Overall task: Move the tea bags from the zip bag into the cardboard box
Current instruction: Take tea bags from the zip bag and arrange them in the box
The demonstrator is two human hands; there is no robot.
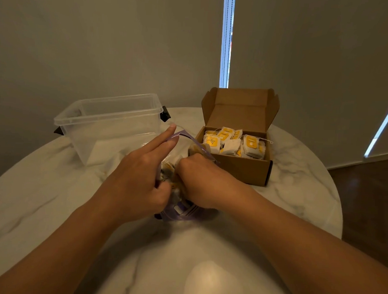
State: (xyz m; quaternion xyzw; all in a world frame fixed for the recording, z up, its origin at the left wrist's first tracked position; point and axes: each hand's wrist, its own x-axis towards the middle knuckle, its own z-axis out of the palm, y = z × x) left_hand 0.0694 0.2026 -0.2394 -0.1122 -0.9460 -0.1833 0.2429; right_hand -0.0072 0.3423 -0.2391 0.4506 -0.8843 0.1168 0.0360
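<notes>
A clear zip bag (pixel 184 137) with a purple rim lies open in the middle of the table. My left hand (pixel 141 171) holds its rim, with thumb and lower fingers pinching the edge and two fingers stretched along it. My right hand (pixel 198 180) is inside the bag's mouth, its fingers curled and hidden among tea bags (pixel 168 170). Just right of the bag stands the open cardboard box (pixel 243 168), lid flap up, with several white and yellow tea bags (pixel 233 141) inside.
An empty clear plastic tub (pixel 110 122) with black clips stands at the back left. The round marble table (pixel 185 256) ends close behind the box and at the right. Wooden floor (pixel 367 197) shows at the right.
</notes>
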